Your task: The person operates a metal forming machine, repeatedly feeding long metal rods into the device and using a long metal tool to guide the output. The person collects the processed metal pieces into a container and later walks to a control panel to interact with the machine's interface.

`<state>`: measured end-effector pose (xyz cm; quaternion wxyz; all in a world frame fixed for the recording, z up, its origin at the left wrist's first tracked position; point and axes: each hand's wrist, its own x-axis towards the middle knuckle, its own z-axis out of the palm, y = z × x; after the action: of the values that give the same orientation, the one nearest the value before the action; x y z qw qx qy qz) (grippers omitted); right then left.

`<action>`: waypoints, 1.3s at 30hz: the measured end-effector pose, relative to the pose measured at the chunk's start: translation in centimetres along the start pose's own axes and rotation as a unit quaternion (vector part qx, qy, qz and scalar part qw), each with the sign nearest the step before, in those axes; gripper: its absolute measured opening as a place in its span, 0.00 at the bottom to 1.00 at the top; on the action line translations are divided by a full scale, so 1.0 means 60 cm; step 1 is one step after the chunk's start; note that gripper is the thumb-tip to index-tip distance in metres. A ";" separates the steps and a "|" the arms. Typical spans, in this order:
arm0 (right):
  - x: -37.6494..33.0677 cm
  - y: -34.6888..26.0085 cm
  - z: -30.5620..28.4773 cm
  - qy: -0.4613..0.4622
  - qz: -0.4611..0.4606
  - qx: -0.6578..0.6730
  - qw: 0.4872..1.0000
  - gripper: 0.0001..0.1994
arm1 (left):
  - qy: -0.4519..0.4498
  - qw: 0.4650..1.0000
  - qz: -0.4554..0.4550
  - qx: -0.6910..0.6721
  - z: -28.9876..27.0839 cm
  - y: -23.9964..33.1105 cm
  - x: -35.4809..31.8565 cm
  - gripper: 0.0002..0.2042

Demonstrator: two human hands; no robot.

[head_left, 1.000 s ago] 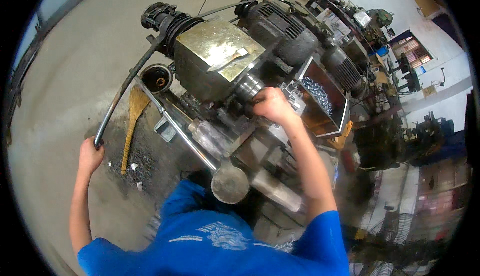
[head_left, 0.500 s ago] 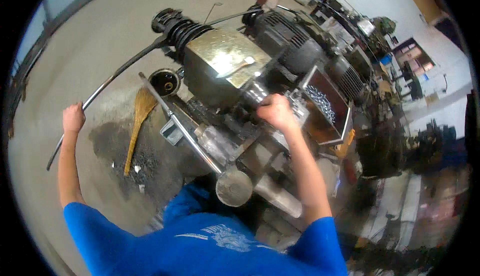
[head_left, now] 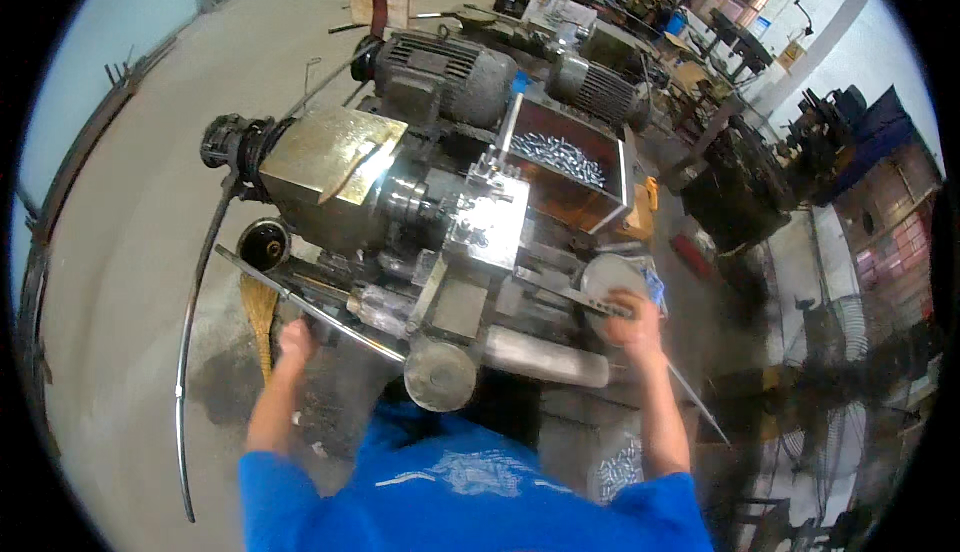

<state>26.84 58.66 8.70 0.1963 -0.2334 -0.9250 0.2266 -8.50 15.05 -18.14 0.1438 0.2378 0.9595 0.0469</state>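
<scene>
In front of me stands a greasy lathe-like machine with a flat-topped metal housing (head_left: 335, 157), a round chuck (head_left: 405, 197) and a shiny tool block (head_left: 488, 220). My right hand (head_left: 634, 324) is closed around a thin metal lever (head_left: 690, 392) at the machine's right end, beside a round disc (head_left: 608, 277). My left hand (head_left: 296, 340) hangs low at the left, near a slanted steel bar (head_left: 330, 320); its fingers are blurred. A long bent lever (head_left: 195, 302) slopes down from the housing, apart from my left hand.
A metal tray (head_left: 575, 207) behind the tool block holds many small shiny parts. A straw broom (head_left: 259, 317) lies on the floor at the left. An electric motor (head_left: 445, 72) stands behind the housing. A round handwheel disc (head_left: 440, 376) juts out close to my body.
My left hand has let go of the long lever and moved right. My right hand has left the chuck for the lever at the right end. The view has turned right.
</scene>
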 end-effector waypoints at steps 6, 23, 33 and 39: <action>-0.180 0.213 -0.056 0.097 0.134 -0.208 0.964 0.20 | -0.049 0.965 0.049 0.255 -0.072 -0.017 0.036 0.10; -0.493 0.169 0.035 -0.036 0.398 -0.008 0.917 0.09 | 0.253 0.815 -0.169 -0.494 -0.212 0.041 -0.010 0.18; -0.465 0.011 0.156 0.074 0.507 0.430 0.743 0.12 | 0.283 0.803 -0.144 -0.505 -0.170 -0.003 0.027 0.16; -0.472 0.008 0.166 0.085 0.446 0.420 0.786 0.14 | 0.286 0.804 -0.145 -0.502 -0.157 -0.008 0.034 0.17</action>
<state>45.38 41.00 -7.01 0.2300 -0.5327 -0.5107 0.6344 -13.24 15.37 -9.73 -0.0328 -0.0332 0.8230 0.5661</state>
